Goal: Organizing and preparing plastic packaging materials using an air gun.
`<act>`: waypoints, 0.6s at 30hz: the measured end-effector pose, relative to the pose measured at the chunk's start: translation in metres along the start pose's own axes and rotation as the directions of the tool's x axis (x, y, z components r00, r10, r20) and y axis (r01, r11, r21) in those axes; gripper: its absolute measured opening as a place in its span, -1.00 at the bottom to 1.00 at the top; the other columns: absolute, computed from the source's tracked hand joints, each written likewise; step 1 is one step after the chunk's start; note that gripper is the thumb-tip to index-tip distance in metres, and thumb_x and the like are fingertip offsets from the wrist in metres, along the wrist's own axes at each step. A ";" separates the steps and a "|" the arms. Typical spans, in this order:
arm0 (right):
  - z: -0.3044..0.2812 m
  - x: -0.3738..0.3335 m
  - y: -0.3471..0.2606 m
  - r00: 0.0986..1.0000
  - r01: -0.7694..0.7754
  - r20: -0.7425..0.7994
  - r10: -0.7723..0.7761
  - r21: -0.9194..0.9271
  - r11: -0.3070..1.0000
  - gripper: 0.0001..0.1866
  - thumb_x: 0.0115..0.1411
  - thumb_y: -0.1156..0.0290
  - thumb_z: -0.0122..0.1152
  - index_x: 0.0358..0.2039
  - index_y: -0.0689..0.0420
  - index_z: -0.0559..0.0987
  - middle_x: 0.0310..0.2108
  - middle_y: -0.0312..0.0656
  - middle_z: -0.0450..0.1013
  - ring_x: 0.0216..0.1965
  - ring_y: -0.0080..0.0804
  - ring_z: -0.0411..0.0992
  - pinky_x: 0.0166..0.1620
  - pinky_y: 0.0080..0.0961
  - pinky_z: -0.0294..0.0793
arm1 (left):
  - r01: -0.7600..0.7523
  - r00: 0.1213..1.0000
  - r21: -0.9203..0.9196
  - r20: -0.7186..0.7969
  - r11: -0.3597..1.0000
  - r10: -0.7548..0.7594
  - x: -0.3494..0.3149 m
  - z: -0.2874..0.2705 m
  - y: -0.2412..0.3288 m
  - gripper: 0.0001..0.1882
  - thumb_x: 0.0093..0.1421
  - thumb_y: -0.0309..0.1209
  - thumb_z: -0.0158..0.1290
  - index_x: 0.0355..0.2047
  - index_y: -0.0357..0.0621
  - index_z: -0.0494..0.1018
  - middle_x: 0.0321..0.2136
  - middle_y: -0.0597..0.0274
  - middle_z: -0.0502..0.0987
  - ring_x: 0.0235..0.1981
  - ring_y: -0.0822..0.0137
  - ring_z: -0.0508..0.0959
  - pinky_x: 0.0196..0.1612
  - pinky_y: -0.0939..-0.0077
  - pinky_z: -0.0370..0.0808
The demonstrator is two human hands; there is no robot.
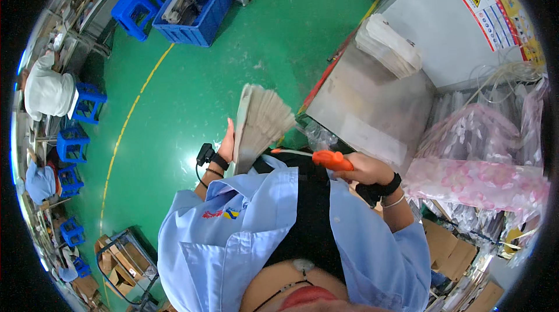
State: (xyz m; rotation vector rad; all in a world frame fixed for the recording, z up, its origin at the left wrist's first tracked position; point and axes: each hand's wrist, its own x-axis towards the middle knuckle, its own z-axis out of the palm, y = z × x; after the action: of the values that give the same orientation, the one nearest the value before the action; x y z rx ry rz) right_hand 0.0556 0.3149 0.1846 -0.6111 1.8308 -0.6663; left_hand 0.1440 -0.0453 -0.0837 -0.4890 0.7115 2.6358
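My left hand (227, 144) grips the side of a thick stack of greyish-white sheets (261, 125), upright in front of my body. The stack's far edges fan out toward the right. My right hand (368, 170) is closed around an orange air blow gun (332, 160). Its thin pale nozzle (294, 152) points left, and the orange tip comes close to the stack's lower right side. Fingers of my left hand behind the stack are hidden. Both wrists wear dark bands.
To the right stands a metal-topped table (361, 102) with another white stack (389, 44) on it. Pink flowered plastic film (477, 178) hangs nearby. Far left are a blue crate (201, 23), blue stools (133, 13) and seated people (49, 87). A cart of cardboard (125, 262) stands lower left.
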 end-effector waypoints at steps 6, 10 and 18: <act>-0.002 0.000 -0.006 0.998 0.053 -0.042 -0.053 -0.011 0.999 -0.61 0.18 0.09 0.15 -0.43 0.23 0.49 -0.63 -0.15 0.42 -0.57 -0.34 0.44 -0.43 -0.42 0.40 | -0.044 0.999 -0.018 0.000 0.999 0.044 0.002 -0.009 -0.005 -0.08 0.21 0.34 -0.43 0.24 -0.24 0.12 0.16 0.03 0.30 0.13 0.14 0.37 0.17 0.24 0.32; 0.004 0.001 -0.009 0.993 0.093 -0.069 -0.096 -0.045 0.995 -0.58 0.20 0.07 0.13 -0.45 0.24 0.48 -0.64 -0.07 0.42 -0.56 -0.21 0.45 -0.42 -0.33 0.41 | -0.123 0.992 0.004 -0.025 0.992 0.123 0.007 -0.029 -0.016 -0.08 0.20 0.34 -0.40 0.24 -0.25 0.12 0.16 0.02 0.30 0.13 0.13 0.36 0.17 0.23 0.32; 0.004 0.001 -0.001 0.998 0.043 -0.044 -0.046 -0.050 0.998 -0.56 0.22 0.04 0.09 -0.46 0.24 0.48 -0.69 -0.13 0.40 -0.60 -0.29 0.45 -0.45 -0.35 0.42 | 0.034 0.992 -0.197 0.126 0.980 -0.009 -0.001 0.014 0.002 -0.05 0.16 0.37 -0.46 0.32 -0.12 -0.08 0.28 0.02 0.06 0.22 -0.09 0.20 0.22 -0.05 0.20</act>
State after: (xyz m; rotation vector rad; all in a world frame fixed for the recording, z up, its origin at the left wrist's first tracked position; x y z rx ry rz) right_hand 0.0594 0.3126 0.1834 -0.6757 1.8850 -0.6711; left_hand 0.1407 -0.0398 -0.0715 -0.3795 0.4043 2.7026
